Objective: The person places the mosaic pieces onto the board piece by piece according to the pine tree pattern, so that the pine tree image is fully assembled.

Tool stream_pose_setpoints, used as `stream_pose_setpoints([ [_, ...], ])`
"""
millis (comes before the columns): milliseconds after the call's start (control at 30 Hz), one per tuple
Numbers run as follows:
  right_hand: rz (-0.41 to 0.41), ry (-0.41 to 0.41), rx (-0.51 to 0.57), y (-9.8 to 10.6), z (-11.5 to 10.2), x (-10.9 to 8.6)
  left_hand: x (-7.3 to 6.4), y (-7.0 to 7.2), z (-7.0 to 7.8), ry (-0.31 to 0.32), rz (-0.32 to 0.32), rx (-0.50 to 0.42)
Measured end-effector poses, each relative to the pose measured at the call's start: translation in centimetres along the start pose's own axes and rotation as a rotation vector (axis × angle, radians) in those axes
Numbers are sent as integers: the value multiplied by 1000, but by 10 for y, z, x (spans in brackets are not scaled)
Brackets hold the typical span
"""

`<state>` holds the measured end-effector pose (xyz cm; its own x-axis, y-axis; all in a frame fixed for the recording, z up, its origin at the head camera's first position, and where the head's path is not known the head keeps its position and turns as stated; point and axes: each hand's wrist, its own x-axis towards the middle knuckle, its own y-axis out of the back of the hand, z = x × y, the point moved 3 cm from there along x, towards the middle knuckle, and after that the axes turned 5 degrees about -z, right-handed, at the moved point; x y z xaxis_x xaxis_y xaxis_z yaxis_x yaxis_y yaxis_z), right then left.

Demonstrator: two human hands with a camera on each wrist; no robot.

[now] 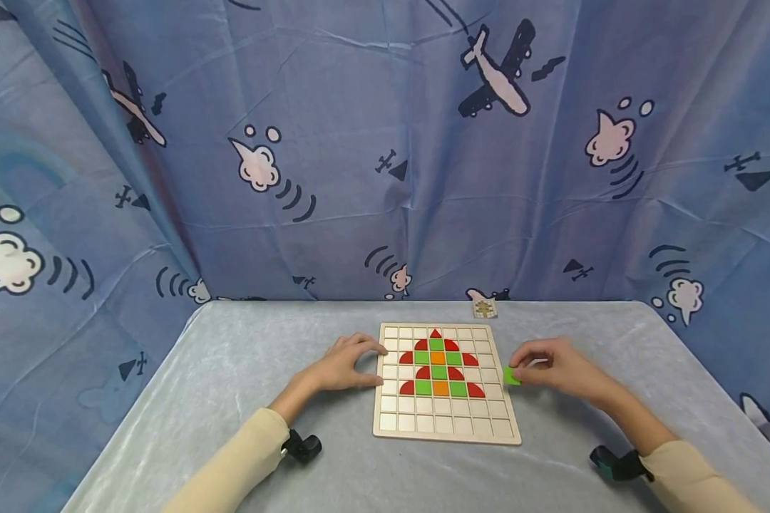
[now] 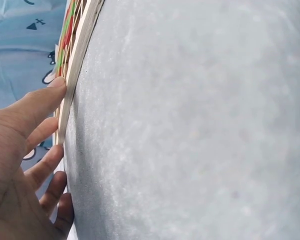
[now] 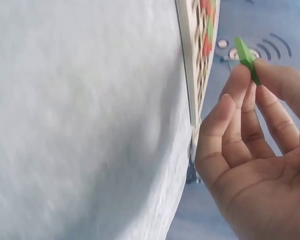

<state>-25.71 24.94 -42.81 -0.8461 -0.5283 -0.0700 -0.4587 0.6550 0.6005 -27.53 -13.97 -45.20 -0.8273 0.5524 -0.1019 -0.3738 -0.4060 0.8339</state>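
A pale wooden grid board [image 1: 445,425] lies flat, with red, green and orange pieces [image 1: 440,371] set in its cells in a tree-like stepped pattern. The left hand [image 1: 341,365] rests against the board's left edge, thumb and forefinger spread apart along it; in the left wrist view its thumb [image 2: 49,92] touches the rim. Just off the board's right edge, the right hand [image 1: 561,367] pinches a green square tile [image 1: 511,376]. In the right wrist view, the tile [image 3: 246,57] is seen almost edge-on between thumb and fingertip, the other fingers loosely bent.
Behind the board, near the table's back edge, lies a small card [image 1: 485,308] with a printed pattern. A light grey cloth covers the table [image 1: 263,335]. A blue patterned curtain [image 1: 334,142] hangs behind it.
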Motion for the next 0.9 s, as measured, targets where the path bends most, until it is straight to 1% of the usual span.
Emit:
stream_pose_setpoints([
  [167, -14, 50, 37, -17, -9, 3, 1, 0, 0, 2, 0, 3],
  [333, -49, 93, 82, -34, -18, 6, 1, -1, -1, 2, 4, 10],
  [533, -91, 90, 100, -49, -27, 9, 1, 0, 0, 1, 5, 8],
  [767, -106, 131, 122, -61, -38, 12, 1, -1, -1, -3, 3, 11],
  [900, -109, 100, 111, -66, -42, 14, 1, -1, -2, -5, 1, 18],
])
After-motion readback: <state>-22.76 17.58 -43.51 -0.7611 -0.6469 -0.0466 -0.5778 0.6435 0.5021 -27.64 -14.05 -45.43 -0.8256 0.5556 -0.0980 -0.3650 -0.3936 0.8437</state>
